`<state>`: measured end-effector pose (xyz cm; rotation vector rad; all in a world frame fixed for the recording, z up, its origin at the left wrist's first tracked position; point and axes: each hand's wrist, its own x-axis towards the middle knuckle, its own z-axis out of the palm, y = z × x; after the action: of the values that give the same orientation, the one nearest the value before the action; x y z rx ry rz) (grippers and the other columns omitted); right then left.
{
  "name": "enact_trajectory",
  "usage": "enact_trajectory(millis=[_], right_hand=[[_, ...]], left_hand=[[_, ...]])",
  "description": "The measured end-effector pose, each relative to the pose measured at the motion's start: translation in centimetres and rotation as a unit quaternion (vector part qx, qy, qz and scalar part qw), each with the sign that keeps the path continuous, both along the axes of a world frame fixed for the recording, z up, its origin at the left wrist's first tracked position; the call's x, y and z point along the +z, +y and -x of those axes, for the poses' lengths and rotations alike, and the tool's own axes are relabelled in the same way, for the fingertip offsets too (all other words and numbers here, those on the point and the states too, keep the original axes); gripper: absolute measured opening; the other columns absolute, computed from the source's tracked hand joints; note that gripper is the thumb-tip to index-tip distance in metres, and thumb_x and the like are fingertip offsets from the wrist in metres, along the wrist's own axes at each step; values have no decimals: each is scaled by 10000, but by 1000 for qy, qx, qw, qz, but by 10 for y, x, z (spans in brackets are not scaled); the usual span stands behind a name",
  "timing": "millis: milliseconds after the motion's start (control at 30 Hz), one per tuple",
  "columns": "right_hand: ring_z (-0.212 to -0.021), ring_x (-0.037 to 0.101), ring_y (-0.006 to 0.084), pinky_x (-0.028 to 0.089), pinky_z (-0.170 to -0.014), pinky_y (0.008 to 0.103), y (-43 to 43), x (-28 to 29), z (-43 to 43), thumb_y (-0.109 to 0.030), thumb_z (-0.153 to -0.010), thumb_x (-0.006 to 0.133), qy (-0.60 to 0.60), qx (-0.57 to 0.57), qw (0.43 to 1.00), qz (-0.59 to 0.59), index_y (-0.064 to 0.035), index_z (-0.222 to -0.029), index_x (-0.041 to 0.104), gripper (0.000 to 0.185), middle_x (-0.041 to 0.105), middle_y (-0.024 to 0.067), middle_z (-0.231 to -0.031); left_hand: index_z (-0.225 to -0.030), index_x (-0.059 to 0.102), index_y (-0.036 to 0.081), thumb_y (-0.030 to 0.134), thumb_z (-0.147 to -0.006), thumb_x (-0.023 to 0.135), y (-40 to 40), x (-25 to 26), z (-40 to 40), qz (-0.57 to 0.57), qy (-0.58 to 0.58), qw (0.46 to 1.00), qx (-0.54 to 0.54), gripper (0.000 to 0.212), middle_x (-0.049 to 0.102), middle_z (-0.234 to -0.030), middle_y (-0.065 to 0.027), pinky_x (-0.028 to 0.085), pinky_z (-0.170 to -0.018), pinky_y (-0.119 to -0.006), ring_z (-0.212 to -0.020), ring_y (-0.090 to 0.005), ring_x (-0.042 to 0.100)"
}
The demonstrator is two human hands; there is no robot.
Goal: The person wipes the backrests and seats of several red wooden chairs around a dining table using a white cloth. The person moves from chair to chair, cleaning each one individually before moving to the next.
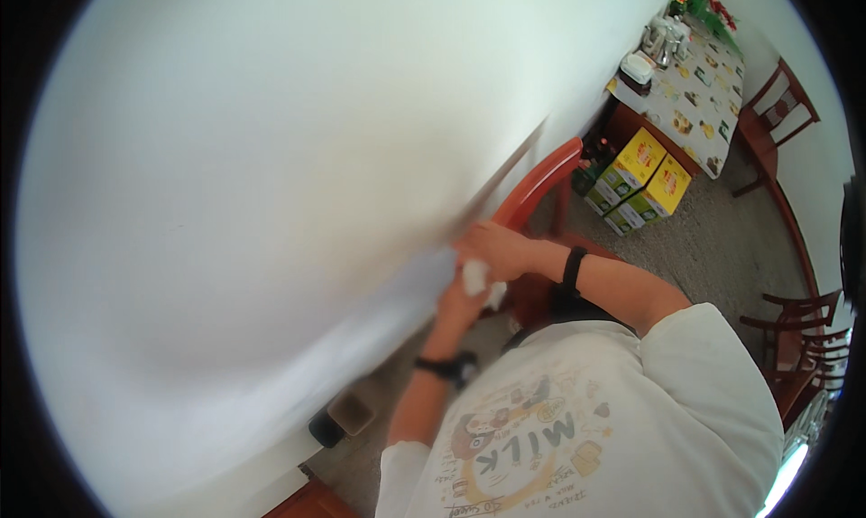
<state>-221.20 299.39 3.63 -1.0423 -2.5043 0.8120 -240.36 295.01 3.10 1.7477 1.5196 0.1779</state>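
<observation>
My right hand (pixel 499 253), with a black band at the wrist, is curled beside the top of a red-brown wooden chair back (pixel 541 183). A crumpled white tissue or cloth (pixel 475 278) pokes out from under its fingers. My left hand (pixel 461 303) crosses beneath the right, close against the white wall (pixel 284 179); a dark watch (pixel 452 369) is on that wrist. The left fingers are mostly hidden and blurred, so their grip does not show. Part of the chair seat (pixel 531 294) appears below the hands.
Yellow and green cartons (pixel 639 183) stand on the grey floor beside a table (pixel 707 91) with a printed cover. That table bears a metal kettle (pixel 666 43), a white container (pixel 637 66) and flowers (pixel 710 7). More wooden chairs (pixel 778 122) line the right side. A small bin (pixel 352 410) sits lower left.
</observation>
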Motion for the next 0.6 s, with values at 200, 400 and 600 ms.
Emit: enact_trajectory(millis=[200, 400, 600], right_hand=[[-1338, 464, 291, 274, -1167, 428, 0, -12, -4, -217, -684, 817, -44, 28, 998, -31, -174, -1287, 616, 637, 582, 86, -1379], [-1297, 511, 272, 205, -1237, 472, 8, -25, -23, -168, -718, 802, -19, 1, 999, -43, -179, -1240, 621, 553, 611, 60, -1292], [-1289, 518, 255, 192, -1241, 498, 21, -14, -94, -159, -728, 811, -14, -94, 988, -124, -234, -1206, 626, 518, 632, 41, -1183]], left_hand=[[-1282, 540, 14, 394, -757, 832, -3, 18, -15, -15, 43, 999, 16, 711, 701, -1065, -270, 537, -849, -501, -1018, -463, 657], [-1233, 576, 54, 391, -745, 837, 12, 4, -29, -61, 90, 994, -5, 648, 719, -1023, -234, 549, -809, -503, -949, -437, 685], [-1186, 585, 64, 393, -756, 834, 54, -11, -71, -88, 113, 988, -59, 597, 719, -1007, -223, 546, -799, -494, -948, -434, 683]])
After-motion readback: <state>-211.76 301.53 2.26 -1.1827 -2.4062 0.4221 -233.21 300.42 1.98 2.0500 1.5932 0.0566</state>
